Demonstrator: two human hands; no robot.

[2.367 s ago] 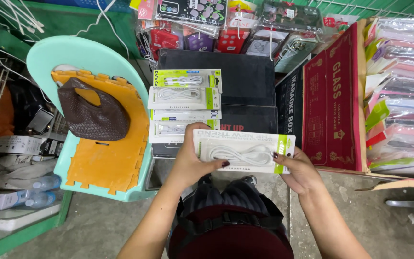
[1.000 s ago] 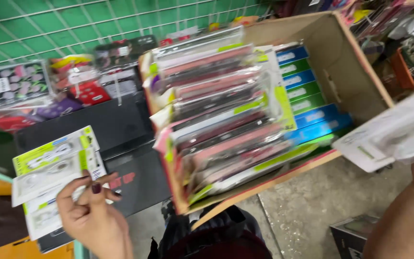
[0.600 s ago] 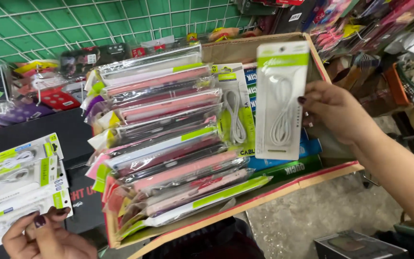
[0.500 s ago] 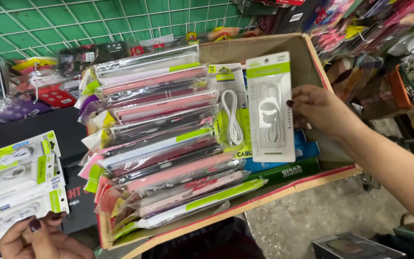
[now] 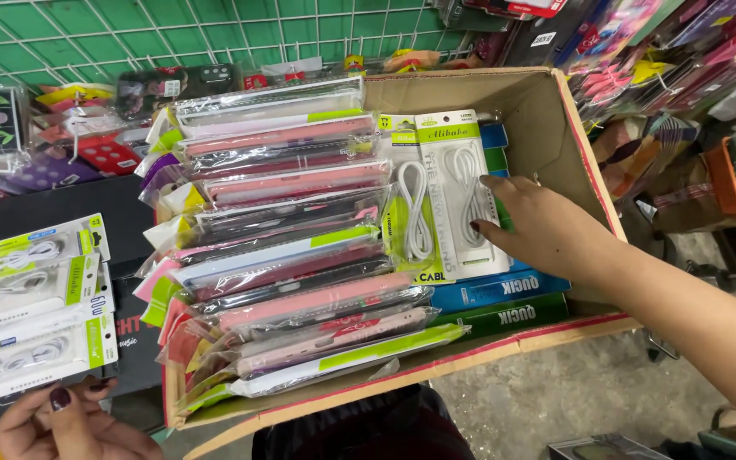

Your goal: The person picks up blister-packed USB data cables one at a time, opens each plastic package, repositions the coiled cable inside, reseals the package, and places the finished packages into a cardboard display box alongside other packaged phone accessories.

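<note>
Right hand [image 5: 547,234] flat, fingers together on cable pack [image 5: 462,192] near cardboard box's [image 5: 555,128] right wall; left hand [image 5: 66,422] pinching cable packs [image 5: 31,311].

The cardboard box [image 5: 555,128] is packed: phone cases [image 5: 291,247] fill its left side edge to edge, and cable packs [image 5: 457,192] stand against them. Open room remains only along the box's right wall, above the blue boxes [image 5: 496,290], where the right hand [image 5: 538,230] reaches in.
</note>
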